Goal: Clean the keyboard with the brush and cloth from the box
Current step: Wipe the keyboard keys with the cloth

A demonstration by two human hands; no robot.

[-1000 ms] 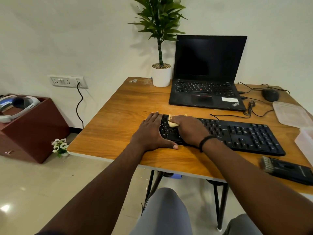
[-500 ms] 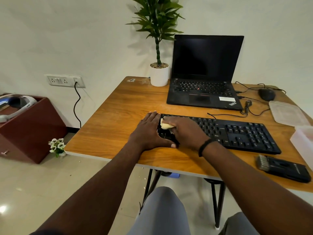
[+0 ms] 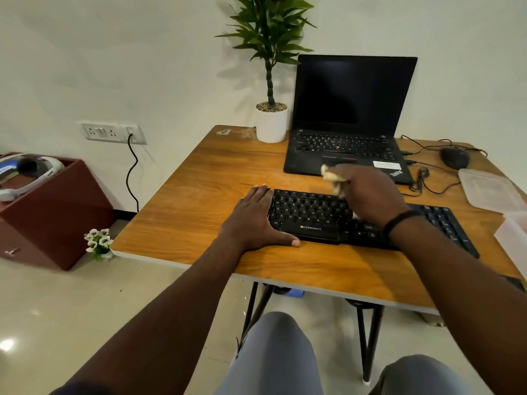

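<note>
A black keyboard (image 3: 310, 215) lies across the wooden table (image 3: 199, 201). My left hand (image 3: 253, 220) rests flat on the table against the keyboard's left end, thumb along its front edge. My right hand (image 3: 368, 195) is over the middle keys, holding a crumpled pale yellow cloth (image 3: 332, 179) that sticks out from the fingers toward the laptop. The clear plastic box (image 3: 513, 238) stands at the right edge, its lid (image 3: 487, 192) lying beside it. The brush is out of view apart from a dark corner at the far right.
An open black laptop (image 3: 348, 121) and a potted plant (image 3: 271, 121) stand behind the keyboard. A mouse (image 3: 454, 157) and cables lie at the back right. A red-brown cabinet (image 3: 54, 212) with a headset sits on the floor to the left.
My right hand has moved with the cloth from the keyboard's left end rightward to its middle and lifted a little. The left hand stays put. The camera view has shifted left.
</note>
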